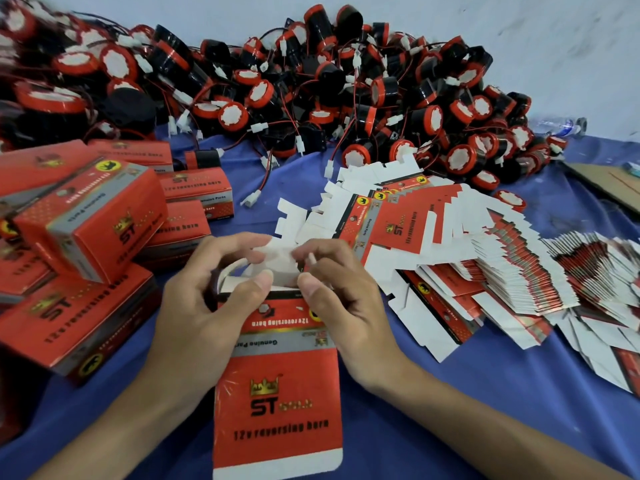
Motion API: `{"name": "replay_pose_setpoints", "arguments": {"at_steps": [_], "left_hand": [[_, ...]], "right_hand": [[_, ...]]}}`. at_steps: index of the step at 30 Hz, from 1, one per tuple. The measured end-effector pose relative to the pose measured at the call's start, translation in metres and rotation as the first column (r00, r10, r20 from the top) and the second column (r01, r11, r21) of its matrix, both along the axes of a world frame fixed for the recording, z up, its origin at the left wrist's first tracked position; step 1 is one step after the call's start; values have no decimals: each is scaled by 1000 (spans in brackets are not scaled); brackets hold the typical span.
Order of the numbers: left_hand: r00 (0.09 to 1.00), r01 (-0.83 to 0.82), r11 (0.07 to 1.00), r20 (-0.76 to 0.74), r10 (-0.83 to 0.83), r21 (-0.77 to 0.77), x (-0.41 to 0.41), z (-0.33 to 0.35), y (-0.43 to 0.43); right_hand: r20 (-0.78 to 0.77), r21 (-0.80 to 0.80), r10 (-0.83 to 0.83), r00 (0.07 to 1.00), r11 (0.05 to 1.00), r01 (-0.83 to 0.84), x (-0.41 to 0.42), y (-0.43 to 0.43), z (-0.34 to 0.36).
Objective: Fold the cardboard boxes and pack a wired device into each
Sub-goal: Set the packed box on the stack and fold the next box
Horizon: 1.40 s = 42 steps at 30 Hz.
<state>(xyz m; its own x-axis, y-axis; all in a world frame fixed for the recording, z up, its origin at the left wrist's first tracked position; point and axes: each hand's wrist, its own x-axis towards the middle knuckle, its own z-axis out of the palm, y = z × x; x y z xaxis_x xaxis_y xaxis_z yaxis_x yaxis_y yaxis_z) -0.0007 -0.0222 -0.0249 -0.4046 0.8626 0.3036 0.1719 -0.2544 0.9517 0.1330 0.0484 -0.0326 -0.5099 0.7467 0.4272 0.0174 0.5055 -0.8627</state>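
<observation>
Holding the half-folded box (pixel 277 386) at its far end, both hands on it. With left hand (pixel 204 299): thumb and curled fingers pinching the white flaps (pixel 273 258) from the left side. With right hand (pixel 341 296): mirrored grip from the right, thumb on the near edge of the opening, fingers curled over the top. Box over the blue cloth (pixel 450 393), centre of the work area, printed red face up, open end away from the camera, rounded white tuck flap at the near end. Contents: cannot tell, opening hidden by fingers and flaps.

Just right of the hands: fanned heap of flat box blanks (pixel 450 258), red print and white tabs, running out to the right edge. On the left: closed boxes (pixel 90 223), same red print, piled loosely in a few layers. Behind everything, against the white wall (pixel 554 46): large heap of wired devices (pixel 346 88), black round bodies, red rims, white centres, red and black leads ending in white plugs. One stray connector (pixel 251 199) on the cloth between closed boxes and blanks. Far right: clear plastic bottle (pixel 561 124) lying behind the heap, brown cardboard sheet (pixel 609 188) flat on the cloth.
</observation>
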Motion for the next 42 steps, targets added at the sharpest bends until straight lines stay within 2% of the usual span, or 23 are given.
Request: {"name": "replay_pose_setpoints", "arguments": {"at_steps": [5,9,14,16,19,22,26,29,33,36,39,42], "left_hand": [[988,-114,993,-96,117,34,7,2,-3],[996,-86,996,16,86,-4,7,-1,-3],[991,41,995,131,-29,-92,4,0,-2],[985,35,989,174,-10,-144,3,0,6],[992,38,983,125,-15,-180,-1,-8,9],[983,48,983,184,-15,-176,1,-7,11],[939,248,964,269,-215,-98,1,-8,4],[937,296,947,228,-264,-122,-6,-7,4],[963,236,963,162,-214,-127,-7,-5,3],[995,73,995,75,-68,-67,-4,-1,2],[999,-53,998,1,53,-39,-3,2,0],[999,-10,999,35,12,-49,-1,3,0]], "right_hand": [[-59,-39,39,997,998,-42,1,2,-4],[-104,-138,74,992,986,-88,2,-1,-3],[-31,-211,78,996,974,-83,3,0,-4],[-18,-217,61,998,974,-63,3,1,-3],[-32,-208,60,998,976,-66,3,2,-4],[-95,-203,32,995,978,-51,5,1,-4],[-123,-147,-13,992,989,-5,6,-1,-6],[-81,-158,-11,997,987,-2,6,0,-5],[-27,-173,43,999,984,-47,4,2,-1],[-57,-247,48,997,967,-61,4,4,-1],[-77,-235,92,993,966,-108,4,4,-1],[-104,-180,88,991,978,-105,5,2,-2]]}}
